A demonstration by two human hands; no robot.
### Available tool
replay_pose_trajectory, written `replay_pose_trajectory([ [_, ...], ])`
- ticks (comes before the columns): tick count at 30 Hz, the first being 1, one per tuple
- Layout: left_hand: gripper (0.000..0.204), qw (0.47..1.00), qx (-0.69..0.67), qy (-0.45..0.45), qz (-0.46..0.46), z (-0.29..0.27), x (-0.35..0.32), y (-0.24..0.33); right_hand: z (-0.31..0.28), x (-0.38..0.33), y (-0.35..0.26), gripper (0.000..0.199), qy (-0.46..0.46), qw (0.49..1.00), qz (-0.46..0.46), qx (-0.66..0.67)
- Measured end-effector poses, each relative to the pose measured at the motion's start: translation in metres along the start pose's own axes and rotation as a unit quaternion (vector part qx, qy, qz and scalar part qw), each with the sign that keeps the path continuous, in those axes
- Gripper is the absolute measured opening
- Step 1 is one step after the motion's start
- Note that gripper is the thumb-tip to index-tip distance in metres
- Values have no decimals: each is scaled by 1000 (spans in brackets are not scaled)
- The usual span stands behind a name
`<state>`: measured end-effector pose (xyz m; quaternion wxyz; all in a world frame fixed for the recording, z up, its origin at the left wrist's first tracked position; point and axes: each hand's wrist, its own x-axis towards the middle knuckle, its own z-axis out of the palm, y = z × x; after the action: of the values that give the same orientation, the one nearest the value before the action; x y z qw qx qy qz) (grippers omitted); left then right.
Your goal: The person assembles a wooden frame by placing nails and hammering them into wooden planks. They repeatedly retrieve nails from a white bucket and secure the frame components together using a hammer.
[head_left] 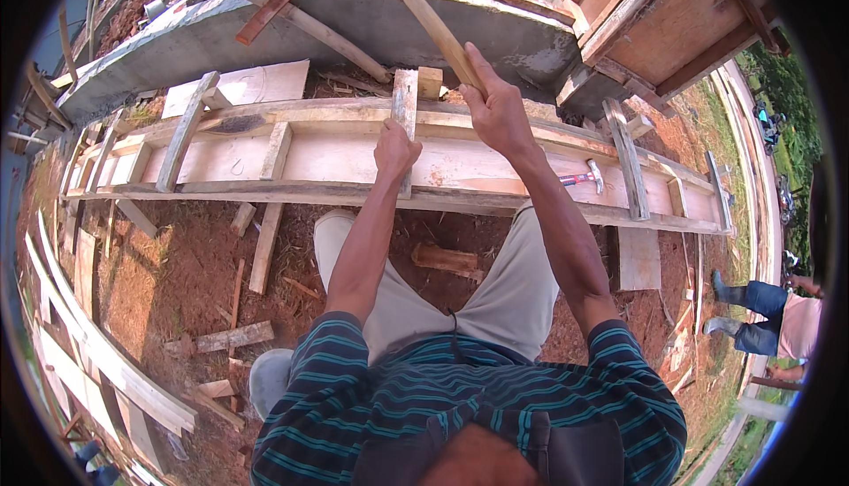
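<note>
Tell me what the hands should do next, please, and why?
Probably bring the tool down gently on the crosspiece, at its far end. The right hand holds the tool with its head up, and the left hand grips the crosspiece nearer the body, so that end is clear of fingers. I can't make out a nail.
</note>
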<state>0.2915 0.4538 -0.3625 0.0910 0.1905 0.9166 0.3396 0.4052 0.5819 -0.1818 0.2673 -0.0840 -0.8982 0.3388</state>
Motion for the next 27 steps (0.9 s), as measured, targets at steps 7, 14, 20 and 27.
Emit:
replay_pose_trajectory([
  [7, 56, 1000, 2, 12, 8, -3, -1, 4, -44, 55, -36, 42, 331, 906, -260, 52],
  [14, 53, 1000, 7, 12, 28, 4, 13, 9, 65, 4, 106, 62, -66, 977, -65, -191],
  [20, 53, 1000, 19, -4, -6, -4, -2, 2, -61, 61, -62, 53, 220, 956, -176, 85],
  [27, 55, 1000, 7, -14, 19, 17, -5, 18, 56, -81, 114, 74, -192, 959, 112, -176],
])
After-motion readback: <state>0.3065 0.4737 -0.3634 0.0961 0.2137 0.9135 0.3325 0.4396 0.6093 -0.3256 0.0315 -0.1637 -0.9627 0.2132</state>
